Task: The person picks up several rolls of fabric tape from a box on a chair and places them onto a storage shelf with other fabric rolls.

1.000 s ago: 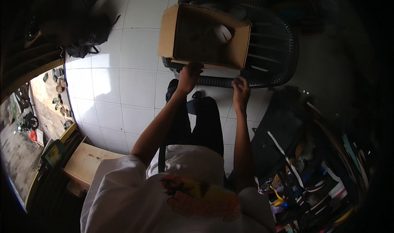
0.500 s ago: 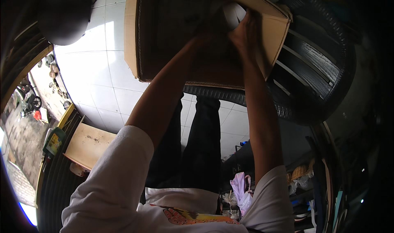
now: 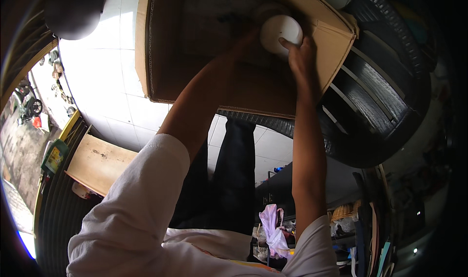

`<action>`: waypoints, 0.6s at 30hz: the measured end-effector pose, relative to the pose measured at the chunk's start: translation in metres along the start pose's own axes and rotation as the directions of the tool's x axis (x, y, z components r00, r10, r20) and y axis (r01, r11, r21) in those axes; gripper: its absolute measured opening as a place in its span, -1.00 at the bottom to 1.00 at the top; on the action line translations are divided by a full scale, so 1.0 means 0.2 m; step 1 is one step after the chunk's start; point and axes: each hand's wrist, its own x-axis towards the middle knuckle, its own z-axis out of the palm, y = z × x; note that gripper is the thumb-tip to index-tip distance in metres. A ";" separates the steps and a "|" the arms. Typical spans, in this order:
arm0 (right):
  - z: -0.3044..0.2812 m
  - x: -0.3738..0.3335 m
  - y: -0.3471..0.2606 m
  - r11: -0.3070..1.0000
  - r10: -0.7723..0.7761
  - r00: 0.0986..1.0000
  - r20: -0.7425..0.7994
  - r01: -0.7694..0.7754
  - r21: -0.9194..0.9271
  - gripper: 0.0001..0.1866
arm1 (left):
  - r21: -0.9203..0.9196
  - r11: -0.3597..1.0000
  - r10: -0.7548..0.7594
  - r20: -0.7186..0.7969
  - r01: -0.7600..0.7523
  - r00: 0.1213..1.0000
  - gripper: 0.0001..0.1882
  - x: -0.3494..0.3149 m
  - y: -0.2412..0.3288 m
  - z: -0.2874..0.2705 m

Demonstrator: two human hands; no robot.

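A large open cardboard box (image 3: 324, 43) stands in front of me, its inside mostly in dark shadow. In its right part my right hand (image 3: 301, 52) grips a round white bowl (image 3: 285, 28) by the near right rim, with the thumb over the inner side. My left hand (image 3: 249, 39) reaches into the box, left of the bowl. Shadow blurs its fingers, so I cannot tell whether they touch the bowl. Another faint round shape shows just behind the bowl, too dark to make out.
The box rests on a black slatted chair (image 3: 375, 82) with a ribbed rim. Left are white floor tiles (image 3: 105, 72), a dark round object (image 3: 73, 11) and a pale wooden board (image 3: 100, 160). A purple plastic bag (image 3: 274, 230) hangs near cluttered shelves at lower right.
The white bowl has turned so that its round opening faces me more. My right hand has shifted slightly right and down with it, its thumb now over the rim.
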 end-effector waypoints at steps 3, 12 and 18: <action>0.05 0.05 0.14 0.981 0.070 0.997 0.041 -0.076 0.180 -0.44 | 0.100 0.987 -0.130 0.037 0.126 0.991 -0.39 0.00 0.08 0.02; 0.26 0.21 0.21 0.894 0.011 0.997 -0.077 0.025 0.447 -0.47 | -0.209 0.978 -0.016 -0.057 0.004 0.998 -0.47 0.13 0.03 -0.01; 0.25 0.16 0.15 0.849 0.051 0.998 -0.036 -0.024 0.529 -0.40 | -0.448 0.893 0.061 0.017 -0.047 0.998 -0.34 -0.04 0.15 -0.13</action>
